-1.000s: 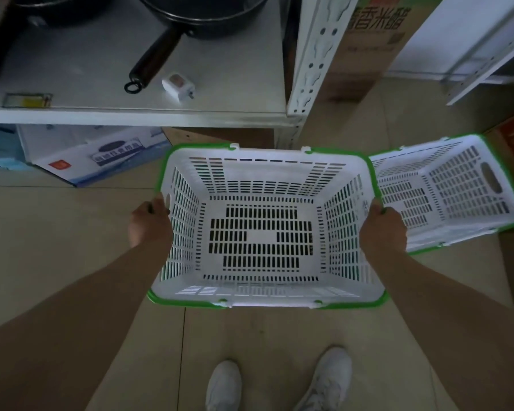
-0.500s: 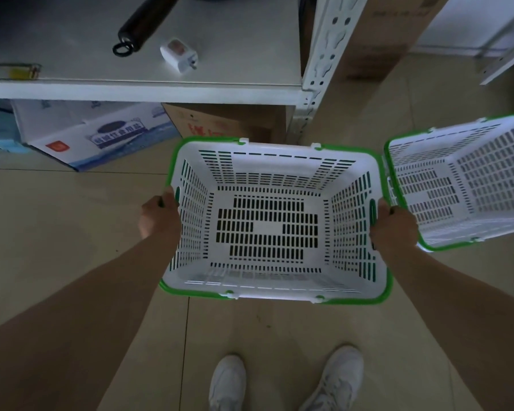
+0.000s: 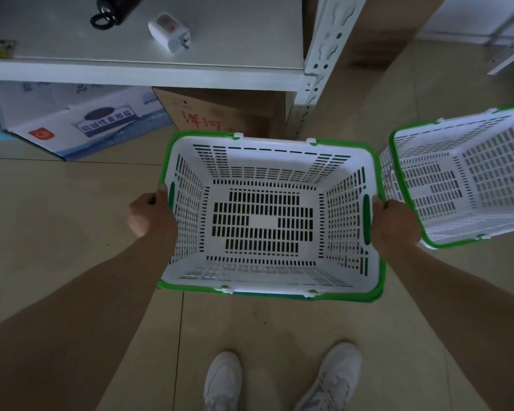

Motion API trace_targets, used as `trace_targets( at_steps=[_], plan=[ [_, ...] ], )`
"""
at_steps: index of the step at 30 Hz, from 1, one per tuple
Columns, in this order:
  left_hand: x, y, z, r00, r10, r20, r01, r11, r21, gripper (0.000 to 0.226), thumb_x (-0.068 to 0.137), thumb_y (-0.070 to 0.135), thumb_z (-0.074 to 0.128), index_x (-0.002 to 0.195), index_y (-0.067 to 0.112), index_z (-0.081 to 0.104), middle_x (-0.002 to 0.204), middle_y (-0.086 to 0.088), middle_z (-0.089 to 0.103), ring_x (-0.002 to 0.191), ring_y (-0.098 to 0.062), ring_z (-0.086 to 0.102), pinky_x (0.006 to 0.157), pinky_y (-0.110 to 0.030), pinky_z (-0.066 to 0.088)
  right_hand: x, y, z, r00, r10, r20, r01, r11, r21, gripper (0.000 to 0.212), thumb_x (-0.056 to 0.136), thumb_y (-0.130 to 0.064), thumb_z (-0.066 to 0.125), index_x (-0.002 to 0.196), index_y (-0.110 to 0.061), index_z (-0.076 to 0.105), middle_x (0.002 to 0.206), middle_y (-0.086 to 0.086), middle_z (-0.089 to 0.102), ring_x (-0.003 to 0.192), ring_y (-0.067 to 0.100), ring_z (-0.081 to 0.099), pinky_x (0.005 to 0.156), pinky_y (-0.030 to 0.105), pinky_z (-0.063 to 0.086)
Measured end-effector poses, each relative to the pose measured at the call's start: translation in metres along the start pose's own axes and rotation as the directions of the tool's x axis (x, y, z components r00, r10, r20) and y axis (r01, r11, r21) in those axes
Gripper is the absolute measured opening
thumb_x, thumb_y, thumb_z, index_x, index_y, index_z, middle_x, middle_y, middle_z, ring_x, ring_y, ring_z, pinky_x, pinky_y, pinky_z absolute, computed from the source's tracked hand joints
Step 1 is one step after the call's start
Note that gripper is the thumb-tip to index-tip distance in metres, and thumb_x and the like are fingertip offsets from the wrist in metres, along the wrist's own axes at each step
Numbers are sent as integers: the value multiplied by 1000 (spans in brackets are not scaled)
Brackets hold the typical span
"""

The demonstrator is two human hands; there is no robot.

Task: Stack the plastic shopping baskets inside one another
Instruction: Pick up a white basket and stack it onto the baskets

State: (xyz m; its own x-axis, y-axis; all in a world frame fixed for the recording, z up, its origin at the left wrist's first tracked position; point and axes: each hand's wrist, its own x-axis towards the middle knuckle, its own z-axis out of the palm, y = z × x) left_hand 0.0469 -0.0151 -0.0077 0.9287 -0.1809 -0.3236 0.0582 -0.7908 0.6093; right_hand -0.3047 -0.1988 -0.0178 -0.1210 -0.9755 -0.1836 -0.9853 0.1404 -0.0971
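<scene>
Pretty dim indoor shot, kinda murky overall

Wide-angle bends the shelf (image 3: 143,69) edge and floor (image 3: 57,232) lines near the borders; the white basket (image 3: 267,271) catches soft light along its near rim, forearms and corners go dark, focus stays decent.

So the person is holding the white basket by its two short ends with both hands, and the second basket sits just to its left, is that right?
Not quite: the head view shows the second basket to the right of the held basket, beside the right hand. The left hand and right hand do grip its two short ends.
</scene>
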Motion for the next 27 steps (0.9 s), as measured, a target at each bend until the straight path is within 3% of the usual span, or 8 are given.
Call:
trace_targets(
  at_steps=[3,5,10,16,20,27],
  plan=[
    [1,-2,1,996,65,-58,-63,998,21,45,99,40,54,69,7,61,60,-12,53,50,-24,43,54,-27,33,1,-3,-1,1000,-1,-8,0,998,-57,58,101,-49,31,78,-6,61,70,13,56,67,30,56,61,36,43],
    [1,-4,2,993,82,-86,-79,996,33,44,98,40,56,73,6,68,63,-15,59,55,-26,50,56,-29,37,1,-4,-2,1000,-19,-16,18,996,-92,57,102,-48,32,76,-6,60,68,12,55,63,29,54,59,35,42],
    [2,1,0,991,60,-123,-59,998,14,28,94,37,61,104,16,77,95,-11,77,85,-30,70,77,-36,56,1,-2,-8,994,-110,-21,106,982,-157,49,102,-45,34,74,-9,51,67,12,54,62,26,50,60,33,38],
    [3,1,4,989,40,-140,-45,998,-31,27,90,35,64,108,20,77,105,-8,75,93,-31,70,84,-38,57,4,0,-13,986,-164,12,163,963,-213,41,102,-42,37,83,-8,50,70,12,53,71,32,62,60,33,37],
    [-1,0,5,991,72,-109,-75,997,-18,29,93,26,62,119,18,73,113,-9,75,98,-28,71,87,-36,56,4,-3,-12,993,-116,16,117,972,-205,45,101,-44,38,105,-2,53,87,20,65,82,37,66,61,37,39],
    [-6,9,5,992,3,-128,-15,995,-94,43,93,22,64,135,15,58,128,-7,66,115,-26,63,98,-36,48,4,-7,-19,1000,-16,5,16,991,-129,52,95,-51,50,108,0,53,103,21,63,93,39,65,70,43,47]
  ],
)
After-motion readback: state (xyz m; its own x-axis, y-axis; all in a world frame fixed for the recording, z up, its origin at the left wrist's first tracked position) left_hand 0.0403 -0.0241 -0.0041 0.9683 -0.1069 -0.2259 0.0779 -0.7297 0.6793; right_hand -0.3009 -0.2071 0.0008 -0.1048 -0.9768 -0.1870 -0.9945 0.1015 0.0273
